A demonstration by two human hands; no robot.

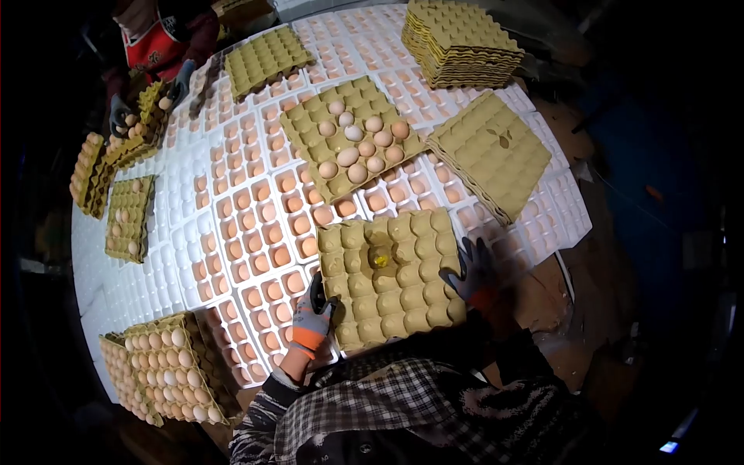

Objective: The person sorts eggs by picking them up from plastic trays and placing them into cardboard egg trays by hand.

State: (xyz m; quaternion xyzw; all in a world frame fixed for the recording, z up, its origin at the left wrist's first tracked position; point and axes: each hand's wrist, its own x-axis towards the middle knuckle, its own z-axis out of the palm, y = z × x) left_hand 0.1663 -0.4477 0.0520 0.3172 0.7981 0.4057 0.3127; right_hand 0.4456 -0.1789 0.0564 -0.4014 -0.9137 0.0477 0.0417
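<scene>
An egg tray of brown pulp (422, 291) lies in front of me, with no whole eggs in it and a wet patch with yellow yolk (380, 260) near its upper middle. My left hand (313, 314), in a grey glove with an orange cuff, grips the tray's left edge. At the right edge is my right hand (470, 273), gloved alike, its fingers spread and the palm against the side. Just beyond, another pulp tray (302, 124) holds several loose eggs (366, 149).
White trays of eggs (252, 229) cover the table. A tall stack of pulp trays (461, 50) stands at the back right, a stained one (496, 159) nearer. Filled pulp trays (167, 368) sit front left. A co-worker's gloved hands (120, 115) handle eggs at the back left.
</scene>
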